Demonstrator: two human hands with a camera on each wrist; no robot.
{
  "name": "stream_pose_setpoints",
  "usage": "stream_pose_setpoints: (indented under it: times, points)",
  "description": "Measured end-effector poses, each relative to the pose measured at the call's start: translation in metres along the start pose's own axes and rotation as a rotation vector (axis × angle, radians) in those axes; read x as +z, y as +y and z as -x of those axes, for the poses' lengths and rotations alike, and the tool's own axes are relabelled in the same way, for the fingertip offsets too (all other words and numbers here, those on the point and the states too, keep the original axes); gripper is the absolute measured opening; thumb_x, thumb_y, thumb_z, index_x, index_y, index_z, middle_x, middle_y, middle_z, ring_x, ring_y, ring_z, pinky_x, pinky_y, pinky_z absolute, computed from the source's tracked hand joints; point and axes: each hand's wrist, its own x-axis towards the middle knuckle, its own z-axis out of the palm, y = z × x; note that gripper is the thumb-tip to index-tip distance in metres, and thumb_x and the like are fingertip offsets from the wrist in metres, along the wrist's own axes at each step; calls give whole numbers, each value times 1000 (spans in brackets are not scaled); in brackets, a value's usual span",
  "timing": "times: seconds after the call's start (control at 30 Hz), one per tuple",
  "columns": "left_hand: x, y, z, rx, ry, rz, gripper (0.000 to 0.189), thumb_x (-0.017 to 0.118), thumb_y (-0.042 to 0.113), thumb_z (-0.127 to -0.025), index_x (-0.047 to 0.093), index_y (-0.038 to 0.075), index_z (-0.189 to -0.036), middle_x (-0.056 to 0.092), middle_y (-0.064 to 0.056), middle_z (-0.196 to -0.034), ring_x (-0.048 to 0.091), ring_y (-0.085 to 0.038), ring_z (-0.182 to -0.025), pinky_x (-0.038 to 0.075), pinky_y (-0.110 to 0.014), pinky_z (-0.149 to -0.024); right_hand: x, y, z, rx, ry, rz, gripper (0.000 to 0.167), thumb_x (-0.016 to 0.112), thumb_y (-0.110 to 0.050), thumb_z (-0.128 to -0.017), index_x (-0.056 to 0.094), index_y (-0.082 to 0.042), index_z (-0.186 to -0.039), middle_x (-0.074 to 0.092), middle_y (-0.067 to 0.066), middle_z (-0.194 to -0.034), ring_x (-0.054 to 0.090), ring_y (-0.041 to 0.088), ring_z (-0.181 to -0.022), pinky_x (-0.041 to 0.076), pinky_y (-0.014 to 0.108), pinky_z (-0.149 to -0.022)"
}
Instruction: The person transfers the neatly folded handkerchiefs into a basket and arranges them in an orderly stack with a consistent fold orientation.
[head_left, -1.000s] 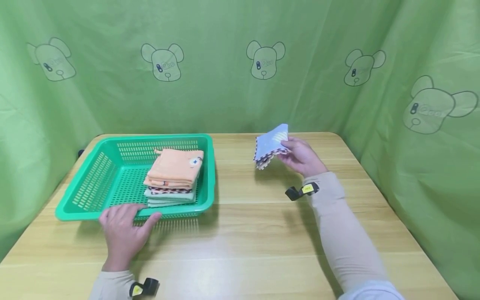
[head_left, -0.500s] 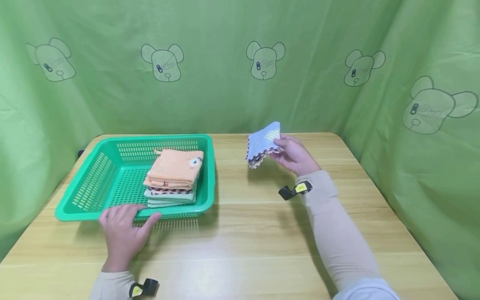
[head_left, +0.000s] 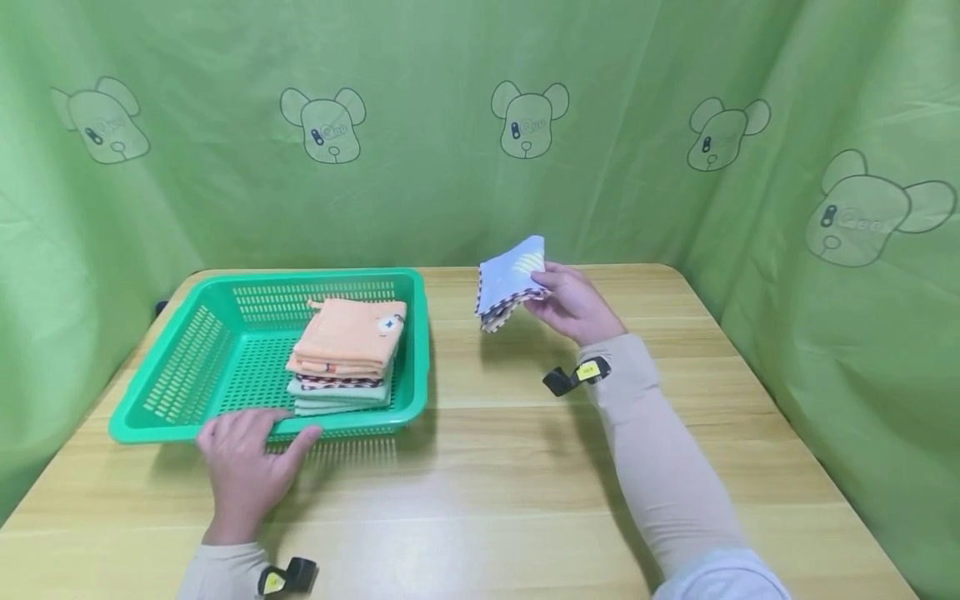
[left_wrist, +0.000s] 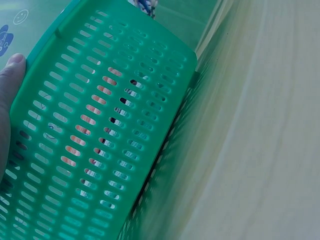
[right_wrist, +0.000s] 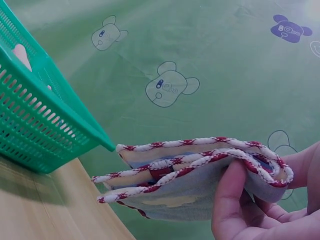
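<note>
My right hand (head_left: 573,304) pinches a folded blue towel (head_left: 510,275) by its right side, above the table and to the right of the basket. In the right wrist view the towel (right_wrist: 175,187) shows several folded layers with red-and-white stitched edges, and the thumb (right_wrist: 232,190) presses on it. My left hand (head_left: 247,467) grips the front rim of the green plastic basket (head_left: 416,400), fingers over the rim and thumb along it. Inside the basket, on its right side, lies a stack of folded towels (head_left: 348,329), peach on top and pale green below.
A wooden table (head_left: 480,483) carries the basket at its left. Green curtains (head_left: 435,192) with bear-head prints hang behind it and along both sides. The slotted basket wall (left_wrist: 100,125) fills much of the left wrist view.
My right hand has moved left and slightly up with the blue towel, closer to the basket. The left hand stays at the rim, and the basket and stack are practically still.
</note>
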Motion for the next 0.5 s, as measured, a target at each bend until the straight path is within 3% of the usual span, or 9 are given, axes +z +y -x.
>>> stream_pose_setpoints:
  times: [0.5]
  points:
    - [1,0,0,1,30,13,79,48,77,-83,67,1,-82,67,-19,-81,53,-39,-78,24,-57,-83,24,3,-4,-8,-20,-4,47,40,1,-101,28,2,-147,51,12,-118,57,19,-95,48,25,-83]
